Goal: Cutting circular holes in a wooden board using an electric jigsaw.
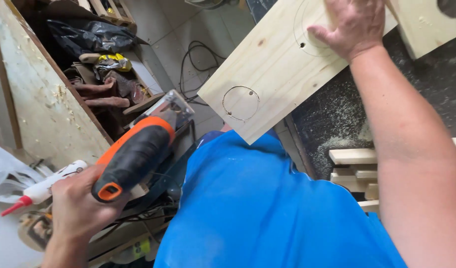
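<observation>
Hands on an orange and black power tool and a pale pine board.

Far left, a white glue bottle with a red nozzle (41, 189) lies on its side by a tall, sawdust-flecked plywood panel (44, 106). Just beside the bottle, the left hand (79, 211) grips the orange and black handheld power tool (138, 151), fingers wrapped tight around its handle, the tool held in the air above cluttered black cables (198, 62) on the tiled floor. In the middle, a blue shirt (257, 208) fills the lower frame. Above it, the pale pine board (277, 64) juts out over the edge of the dark, dusty desk (426, 89), a circle cut near its free corner. The right hand (354, 25) presses flat on the board's upper part, fingers spread; their tips run past the frame's top. Short wooden offcuts (357, 171) are stacked at right.
</observation>
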